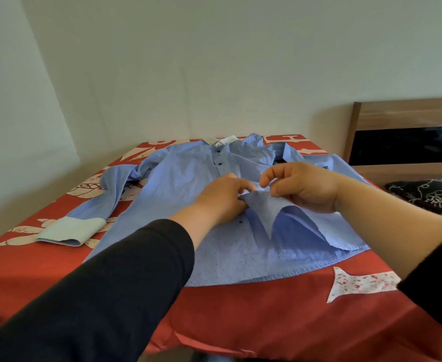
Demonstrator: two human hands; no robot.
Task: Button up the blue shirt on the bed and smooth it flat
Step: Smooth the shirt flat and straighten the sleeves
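Midway — blue shirt flat on bed | lower placket lifted, unbuttoned

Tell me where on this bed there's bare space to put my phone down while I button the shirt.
The red bedspread lies bare along the near edge, below the blue shirt's hem. A smaller bare strip sits at the near left, in front of the pale cuff. The middle is crowded: both hands, left hand and right hand, pinch the shirt front there.

blue shirt placket hidden under both hands, headboard cut by right edge
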